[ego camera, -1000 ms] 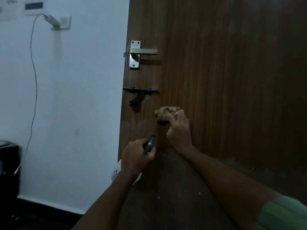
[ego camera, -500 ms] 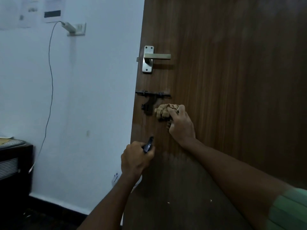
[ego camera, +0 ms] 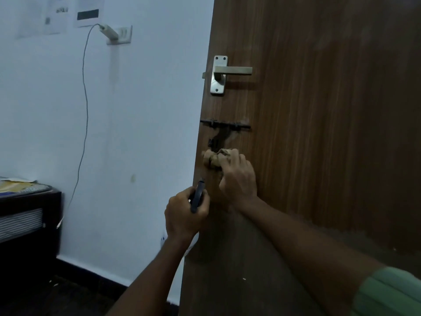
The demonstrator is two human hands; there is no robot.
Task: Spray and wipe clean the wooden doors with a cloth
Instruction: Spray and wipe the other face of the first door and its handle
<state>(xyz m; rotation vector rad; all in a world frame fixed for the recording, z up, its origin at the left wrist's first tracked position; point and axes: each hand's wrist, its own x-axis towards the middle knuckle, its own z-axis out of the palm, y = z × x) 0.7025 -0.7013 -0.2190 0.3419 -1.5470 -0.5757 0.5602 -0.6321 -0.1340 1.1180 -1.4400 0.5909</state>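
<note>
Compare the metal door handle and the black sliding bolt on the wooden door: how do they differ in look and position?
The door handle is pale, silvery metal; the sliding bolt is black. The door handle sits higher; the sliding bolt is below it, just above the cloth gripped by the right hand. The handle is thick, on an upright plate; the bolt is thin. Both lie level near the door edge.

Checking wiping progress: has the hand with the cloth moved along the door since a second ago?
Yes. The right hand with the cloth has slid left toward the door edge and up, closer under the black latch.
</note>
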